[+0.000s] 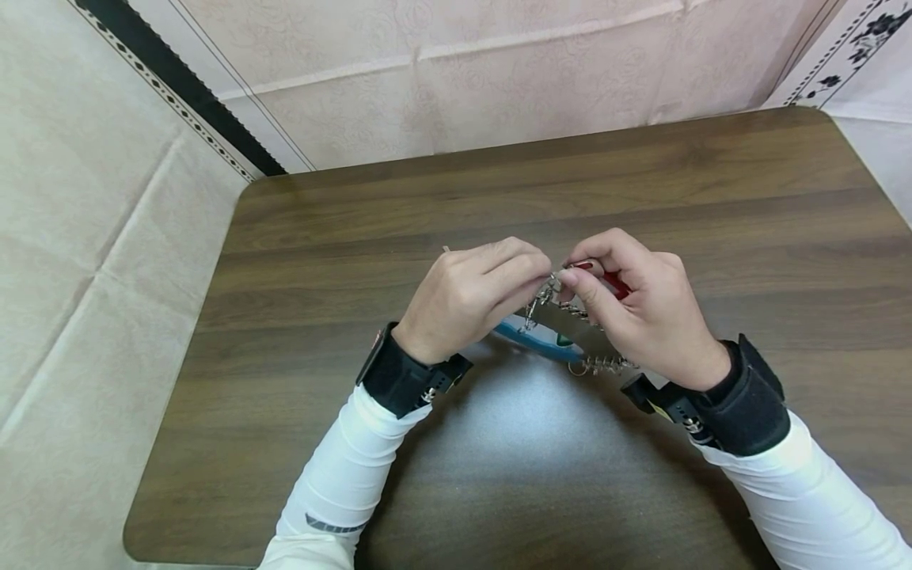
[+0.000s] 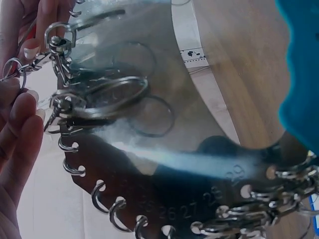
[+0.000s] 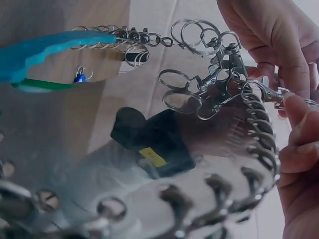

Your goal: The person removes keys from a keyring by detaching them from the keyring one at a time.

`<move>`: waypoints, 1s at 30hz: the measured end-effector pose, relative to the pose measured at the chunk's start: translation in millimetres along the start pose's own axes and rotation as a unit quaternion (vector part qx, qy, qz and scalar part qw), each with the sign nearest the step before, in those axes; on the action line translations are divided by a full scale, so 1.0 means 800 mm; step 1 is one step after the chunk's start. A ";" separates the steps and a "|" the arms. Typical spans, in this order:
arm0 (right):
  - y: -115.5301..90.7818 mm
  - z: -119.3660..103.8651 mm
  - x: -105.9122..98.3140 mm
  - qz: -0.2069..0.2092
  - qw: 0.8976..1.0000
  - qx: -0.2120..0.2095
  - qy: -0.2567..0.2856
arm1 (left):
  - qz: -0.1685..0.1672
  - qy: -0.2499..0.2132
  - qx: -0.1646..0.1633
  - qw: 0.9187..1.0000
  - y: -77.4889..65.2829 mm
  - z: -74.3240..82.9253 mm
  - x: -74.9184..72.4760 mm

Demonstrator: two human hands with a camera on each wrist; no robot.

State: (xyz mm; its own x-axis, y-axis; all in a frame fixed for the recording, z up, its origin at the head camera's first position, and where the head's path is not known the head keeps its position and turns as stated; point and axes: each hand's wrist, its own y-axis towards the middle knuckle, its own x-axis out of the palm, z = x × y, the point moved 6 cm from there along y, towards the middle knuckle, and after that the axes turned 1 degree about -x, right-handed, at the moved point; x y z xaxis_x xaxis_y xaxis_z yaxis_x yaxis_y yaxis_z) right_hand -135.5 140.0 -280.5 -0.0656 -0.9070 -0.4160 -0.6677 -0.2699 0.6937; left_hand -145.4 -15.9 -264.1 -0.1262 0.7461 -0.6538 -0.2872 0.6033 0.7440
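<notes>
A ring-shaped metal key holder [image 2: 199, 124] has a blue grip [image 1: 537, 340], stamped numbers and small metal loops along its rim. Snap hooks [image 3: 219, 94] with split rings hang from those loops. At its far edge, my left hand [image 1: 477, 289] pinches a small silver snap hook [image 3: 274, 94]. Facing it, my right hand [image 1: 634, 297] holds a red item [image 1: 618, 283], mostly hidden by the fingers, so its kind cannot be told. Both sets of fingertips almost meet at a split ring [image 2: 15, 72] on the hook.
The brown wooden table [image 1: 321, 356] lies under both hands. Pale patterned cloth [image 1: 463, 87] hangs behind it and to the left. Black straps with cameras [image 1: 741, 404] circle both wrists. A small blue tag [image 3: 79, 75] on a ring shows past the blue grip.
</notes>
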 end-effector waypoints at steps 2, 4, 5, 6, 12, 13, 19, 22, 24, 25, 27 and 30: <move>0.000 -0.001 0.000 0.002 1.000 0.000 0.001 | 0.000 0.000 0.002 1.000 0.000 0.001 -0.001; 0.000 -0.002 0.001 0.002 1.000 0.001 0.004 | 0.001 0.000 0.004 1.000 0.000 0.001 -0.001; 0.000 -0.002 0.001 0.003 1.000 0.002 0.005 | 0.000 0.000 0.005 1.000 0.000 0.001 -0.001; 0.000 -0.002 0.002 0.003 1.000 0.003 0.006 | -0.001 -0.002 0.006 1.000 0.000 0.002 -0.001; -0.002 -0.002 0.002 0.002 1.000 0.011 0.012 | -0.011 0.002 0.016 1.000 0.000 0.007 -0.001; -0.002 -0.002 0.002 0.002 1.000 0.012 0.013 | -0.011 0.003 0.017 1.000 0.000 0.007 -0.001; -0.001 -0.003 0.001 -0.003 0.999 0.032 0.031 | 0.001 -0.008 0.026 1.000 0.001 0.010 0.002; -0.001 -0.003 0.001 -0.005 0.998 0.043 0.040 | 0.007 -0.017 0.023 1.000 0.001 0.011 0.003; 0.000 -0.003 0.001 -0.006 0.998 0.047 0.041 | 0.009 -0.023 0.017 1.000 0.001 0.010 0.003; 0.000 -0.003 0.001 -0.005 0.998 0.047 0.040 | 0.009 -0.025 0.012 1.000 0.001 0.009 0.003; 0.000 -0.002 0.001 -0.004 0.998 0.047 0.039 | 0.007 -0.027 0.004 1.000 0.001 0.009 0.004; 0.000 -0.001 0.000 -0.003 0.998 0.047 0.036 | 0.001 -0.024 -0.003 1.000 0.003 0.009 0.004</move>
State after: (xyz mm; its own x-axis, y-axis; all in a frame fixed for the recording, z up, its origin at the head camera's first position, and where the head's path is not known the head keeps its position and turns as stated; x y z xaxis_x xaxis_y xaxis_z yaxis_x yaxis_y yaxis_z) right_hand -134.7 139.9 -279.9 -0.0105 -0.9274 -0.3740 -0.7352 -0.2464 0.6315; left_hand -139.3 -10.0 -263.0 -0.0820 0.7603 -0.6444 -0.2924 0.5997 0.7449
